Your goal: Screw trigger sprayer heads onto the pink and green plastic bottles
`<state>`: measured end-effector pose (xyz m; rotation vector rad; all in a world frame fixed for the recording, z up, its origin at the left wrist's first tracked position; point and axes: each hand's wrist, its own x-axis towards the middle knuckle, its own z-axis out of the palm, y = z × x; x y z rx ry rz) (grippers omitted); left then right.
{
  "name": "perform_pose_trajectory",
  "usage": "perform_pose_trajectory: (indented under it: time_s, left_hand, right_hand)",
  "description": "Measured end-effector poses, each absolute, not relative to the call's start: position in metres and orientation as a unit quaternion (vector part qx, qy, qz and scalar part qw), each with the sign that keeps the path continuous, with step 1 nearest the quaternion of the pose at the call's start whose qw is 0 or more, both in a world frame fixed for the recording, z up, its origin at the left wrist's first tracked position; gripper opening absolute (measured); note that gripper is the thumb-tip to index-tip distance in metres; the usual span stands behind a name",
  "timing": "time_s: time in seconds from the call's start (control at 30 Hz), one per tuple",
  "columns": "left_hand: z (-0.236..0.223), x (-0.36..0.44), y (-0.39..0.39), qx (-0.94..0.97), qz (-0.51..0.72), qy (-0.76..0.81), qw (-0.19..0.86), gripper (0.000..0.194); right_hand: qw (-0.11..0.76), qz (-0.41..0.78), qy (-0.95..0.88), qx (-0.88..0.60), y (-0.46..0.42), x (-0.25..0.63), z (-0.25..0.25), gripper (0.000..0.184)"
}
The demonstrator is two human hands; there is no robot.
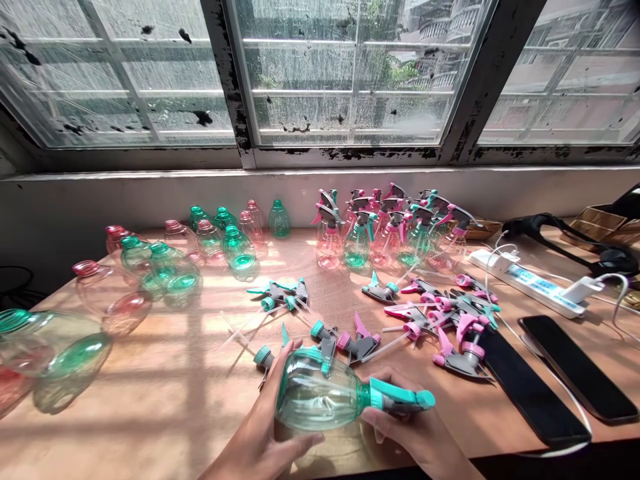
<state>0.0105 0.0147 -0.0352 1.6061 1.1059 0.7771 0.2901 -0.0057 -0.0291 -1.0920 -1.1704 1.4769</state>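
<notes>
A clear green spray bottle [320, 397] lies on its side in the air above the table's front edge, its neck to the right. My left hand [273, 420] wraps around the bottle's base end. At the neck, my right hand [400, 427] grips the teal and grey spray head [400, 397], which sits on the bottle's mouth; some of its fingers are hidden behind. Just beyond the bottle lie loose spray heads, among them a teal one [323, 340] and a pink one [361, 341], with thin tubes.
Open green and pink bottles [240, 253] stand at the left and back. Bottles with spray heads [385, 243] cluster by the wall. More loose spray heads [450, 310], two phones [537, 390], a power strip [530, 283] and cables are on the right.
</notes>
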Motion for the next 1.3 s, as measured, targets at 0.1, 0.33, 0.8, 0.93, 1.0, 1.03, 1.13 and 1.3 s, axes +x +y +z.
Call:
perform_pose_trajectory:
  time_s: [0.1, 0.33, 0.8, 0.93, 1.0, 1.03, 1.13, 1.3]
  left_hand:
    - [-0.04, 0.011, 0.015, 0.658, 0.324, 0.471, 0.49, 0.1]
    - [-0.036, 0.007, 0.013, 0.64, 0.313, 0.479, 0.513, 0.112]
    - [-0.027, 0.013, 0.011, 0.655, 0.347, 0.449, 0.499, 0.117]
    - [-0.023, 0.011, 0.011, 0.664, 0.351, 0.422, 0.508, 0.104]
    - [-0.024, 0.01, 0.011, 0.675, 0.346, 0.429, 0.49, 0.1]
    - [-0.024, 0.01, 0.011, 0.681, 0.345, 0.436, 0.477, 0.1]
    - [-0.029, 0.011, 0.011, 0.699, 0.342, 0.445, 0.443, 0.099]
    - [-0.037, 0.01, 0.012, 0.705, 0.344, 0.432, 0.444, 0.089]
  right_hand:
    - [0.462, 0.602, -0.476, -0.445, -0.006, 0.291, -0.031, 0.046]
    - [0.464, 0.596, -0.472, -0.454, -0.006, 0.289, -0.032, 0.048]
    - [0.484, 0.59, -0.458, -0.455, -0.007, 0.288, -0.032, 0.049]
    - [0.474, 0.595, -0.461, -0.458, -0.007, 0.289, -0.032, 0.052]
    - [0.483, 0.594, -0.449, -0.46, -0.007, 0.289, -0.034, 0.05]
    - [0.491, 0.591, -0.443, -0.463, -0.008, 0.288, -0.035, 0.05]
    - [0.507, 0.58, -0.432, -0.469, -0.008, 0.287, -0.037, 0.046]
    - [0.494, 0.586, -0.438, -0.47, -0.007, 0.288, -0.037, 0.047]
